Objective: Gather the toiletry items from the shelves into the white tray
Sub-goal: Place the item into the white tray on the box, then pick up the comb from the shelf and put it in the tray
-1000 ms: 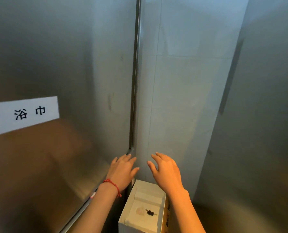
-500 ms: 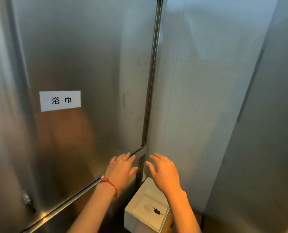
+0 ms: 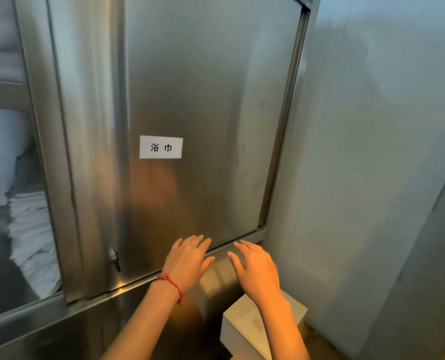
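Steel cabinet door [image 3: 211, 100] — white box [image 3: 244, 331] below

Two hands: the left hand [image 3: 187, 261] at six o'clock, the right hand [image 3: 257, 271] just beside it toward five. One red wrist string [image 3: 170, 283]. One white label [image 3: 161, 147] at centre. One white box [image 3: 244, 331] at five o'clock. One stack of folded white linen [image 3: 31, 237] at nine o'clock.

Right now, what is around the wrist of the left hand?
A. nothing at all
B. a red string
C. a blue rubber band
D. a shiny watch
B: a thin red string is looped round the wrist just below the left hand, whose fingers are spread in front of the metal door.
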Tool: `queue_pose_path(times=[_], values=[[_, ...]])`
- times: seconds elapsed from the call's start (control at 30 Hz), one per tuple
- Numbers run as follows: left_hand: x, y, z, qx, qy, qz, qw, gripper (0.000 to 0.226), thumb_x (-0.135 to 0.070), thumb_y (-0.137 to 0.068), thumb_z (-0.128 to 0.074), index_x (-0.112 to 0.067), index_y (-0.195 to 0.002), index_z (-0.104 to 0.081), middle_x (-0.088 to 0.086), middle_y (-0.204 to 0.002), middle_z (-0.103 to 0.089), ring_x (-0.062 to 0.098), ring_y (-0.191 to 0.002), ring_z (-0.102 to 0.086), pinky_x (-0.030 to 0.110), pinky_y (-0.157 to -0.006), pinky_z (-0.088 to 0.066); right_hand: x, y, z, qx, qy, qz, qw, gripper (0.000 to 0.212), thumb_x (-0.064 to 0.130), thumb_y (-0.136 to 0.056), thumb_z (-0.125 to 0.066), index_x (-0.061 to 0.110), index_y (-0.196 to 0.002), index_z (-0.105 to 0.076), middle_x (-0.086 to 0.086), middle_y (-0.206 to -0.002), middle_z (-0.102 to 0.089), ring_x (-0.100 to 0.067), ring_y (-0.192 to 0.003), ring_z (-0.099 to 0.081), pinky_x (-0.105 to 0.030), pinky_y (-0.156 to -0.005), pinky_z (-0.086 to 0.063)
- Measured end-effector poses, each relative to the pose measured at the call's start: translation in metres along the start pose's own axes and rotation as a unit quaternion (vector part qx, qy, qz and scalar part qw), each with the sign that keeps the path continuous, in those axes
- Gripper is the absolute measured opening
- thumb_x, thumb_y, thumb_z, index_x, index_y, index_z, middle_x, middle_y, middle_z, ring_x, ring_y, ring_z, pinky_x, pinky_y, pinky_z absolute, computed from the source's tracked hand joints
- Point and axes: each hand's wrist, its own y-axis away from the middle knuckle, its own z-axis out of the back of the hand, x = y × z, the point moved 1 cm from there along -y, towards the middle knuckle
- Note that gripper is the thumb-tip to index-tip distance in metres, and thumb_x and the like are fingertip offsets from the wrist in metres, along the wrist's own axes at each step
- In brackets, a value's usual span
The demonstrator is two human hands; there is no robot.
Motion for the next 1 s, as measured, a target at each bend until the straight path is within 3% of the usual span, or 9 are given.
queue_pose_path(times=[0.5,1.0], values=[[0.047,0.053,0.024,-0.018,-0.026,0.066,0.997,0.054,-0.049,-0.097,-0.034,-0.027,-0.146,-0.029,-0.005,-0.151,-0.031,0.011,-0.139,-0.025,0.032,-0.113,-0.016,0.061,0.009,-0.014,0.005,-0.038,0.058,0.998,0.045,0.047,-0.098,-0.039,0.027,-0.137,-0.048,0.008,-0.142,-0.045,-0.007,-0.132,-0.036,-0.023,-0.106,-0.028],[0.122,0.121,0.059,-0.034,-0.04,0.105,0.993,0.053,-0.047,-0.097,-0.034,-0.026,-0.146,-0.027,-0.004,-0.152,-0.028,0.011,-0.139,-0.024,0.031,-0.113,-0.016,0.161,0.023,-0.038,0.012,-0.073,0.117,0.99,0.043,0.043,-0.097,-0.042,0.025,-0.135,-0.05,0.005,-0.141,-0.047,-0.009,-0.131,-0.038,-0.021,-0.105,-0.026]])
